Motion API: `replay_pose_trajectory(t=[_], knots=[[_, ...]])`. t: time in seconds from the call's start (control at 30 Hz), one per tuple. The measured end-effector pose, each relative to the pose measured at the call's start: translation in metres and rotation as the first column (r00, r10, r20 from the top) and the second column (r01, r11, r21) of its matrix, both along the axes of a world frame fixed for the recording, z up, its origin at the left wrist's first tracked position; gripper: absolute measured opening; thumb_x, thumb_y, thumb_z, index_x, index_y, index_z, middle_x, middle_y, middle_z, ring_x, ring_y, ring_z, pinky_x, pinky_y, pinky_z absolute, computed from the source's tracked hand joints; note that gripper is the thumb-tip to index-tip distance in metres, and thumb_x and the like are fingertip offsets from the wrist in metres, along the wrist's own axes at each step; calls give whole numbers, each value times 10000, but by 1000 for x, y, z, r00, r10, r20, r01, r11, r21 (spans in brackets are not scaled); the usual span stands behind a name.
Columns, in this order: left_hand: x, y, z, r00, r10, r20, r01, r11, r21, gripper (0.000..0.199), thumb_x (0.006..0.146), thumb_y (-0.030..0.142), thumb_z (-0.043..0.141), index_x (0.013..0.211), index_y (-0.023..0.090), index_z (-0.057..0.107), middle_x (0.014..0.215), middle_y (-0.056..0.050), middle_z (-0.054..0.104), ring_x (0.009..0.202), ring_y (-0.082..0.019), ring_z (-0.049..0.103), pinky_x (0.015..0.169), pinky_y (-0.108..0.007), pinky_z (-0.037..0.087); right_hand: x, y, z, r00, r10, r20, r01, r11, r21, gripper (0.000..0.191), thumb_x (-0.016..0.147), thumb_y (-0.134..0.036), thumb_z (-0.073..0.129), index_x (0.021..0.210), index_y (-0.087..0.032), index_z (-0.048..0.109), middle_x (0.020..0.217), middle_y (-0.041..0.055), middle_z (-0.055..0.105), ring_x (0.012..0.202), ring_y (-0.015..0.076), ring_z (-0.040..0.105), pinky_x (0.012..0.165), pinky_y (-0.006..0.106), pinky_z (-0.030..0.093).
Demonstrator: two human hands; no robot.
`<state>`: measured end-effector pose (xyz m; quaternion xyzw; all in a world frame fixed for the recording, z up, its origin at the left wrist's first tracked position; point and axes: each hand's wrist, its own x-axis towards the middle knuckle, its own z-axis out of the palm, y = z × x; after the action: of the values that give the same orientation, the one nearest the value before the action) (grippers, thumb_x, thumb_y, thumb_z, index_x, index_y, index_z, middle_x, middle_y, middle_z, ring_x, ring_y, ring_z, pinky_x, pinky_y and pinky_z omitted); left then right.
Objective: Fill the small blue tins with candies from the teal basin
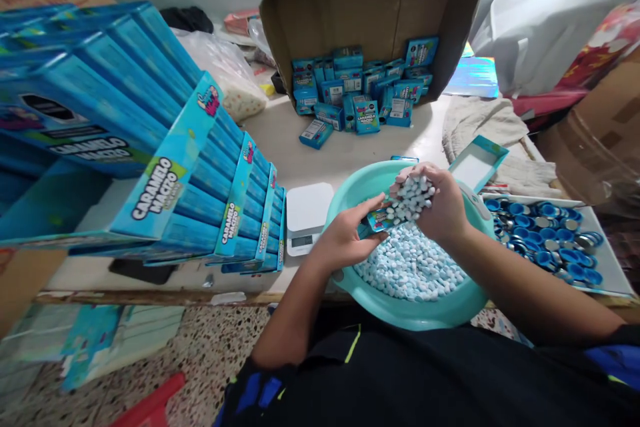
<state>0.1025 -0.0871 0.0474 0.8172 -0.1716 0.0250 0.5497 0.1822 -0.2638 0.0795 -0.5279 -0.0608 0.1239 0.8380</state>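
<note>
A turquoise basin [345,192] stands in front of me, holding a heap of small pale-blue and white candies [410,263]. Over the heap, my left hand [353,233] grips a small blue candy box [381,219] between thumb and fingers. Close beside it, my right hand [440,203] is cupped around a handful of the same candies, tilted toward the box. The candies in the palm touch or nearly touch the box's end; its opening is hidden behind them.
A white scale [309,210] sits left of the basin. Blue display cartons [165,193] are stacked at left. Small blue boxes [350,90] fill a tipped cardboard box [345,7] behind. At right are an open blue tray [479,163] and a white box of blue-and-silver lids [545,237].
</note>
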Motion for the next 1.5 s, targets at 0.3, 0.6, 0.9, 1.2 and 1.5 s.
replay_pose_trajectory(t=[0.3,0.6,0.9,1.2,1.5], knots=[[1,-4,-5,996,-54,-78,48,995,-83,849,874,313,743,1602,265,309,1498,-119,563,1367,-330,564,1161,-552,494,-6,-3,0,994,-76,74,66,989,134,133,793,-323,616,696,-234,598,730,-8,612,650,173,627,653,340,548],[4,-1,-10,994,-55,-98,46,995,-87,801,868,334,749,1574,290,374,1550,-109,509,1393,-337,536,1179,-549,470,-12,-2,-1,948,-59,312,83,995,-63,225,838,-401,609,676,-247,635,762,27,619,759,218,643,758,395,572],[-4,-2,-6,986,166,-17,-166,985,-40,820,897,332,712,1600,251,299,1511,-136,546,1382,-313,551,1161,-504,490,-1,-21,1,626,492,605,41,754,-655,185,912,-391,669,1037,-277,745,1139,90,695,1095,275,647,957,463,529],[-7,-4,-4,983,182,-2,-182,983,-33,747,922,318,678,1581,243,334,1499,-129,560,1372,-288,561,1172,-496,478,6,-32,-3,507,533,677,171,708,-685,158,938,-365,657,985,-270,775,1072,88,736,1031,267,683,909,470,558],[-4,-3,-9,951,308,-12,-308,947,-87,673,926,347,669,1538,227,417,1478,-138,570,1360,-295,568,1186,-527,462,13,-44,-6,589,515,622,278,594,-755,180,879,-312,664,1035,-258,736,1043,93,702,871,257,677,765,438,573]])
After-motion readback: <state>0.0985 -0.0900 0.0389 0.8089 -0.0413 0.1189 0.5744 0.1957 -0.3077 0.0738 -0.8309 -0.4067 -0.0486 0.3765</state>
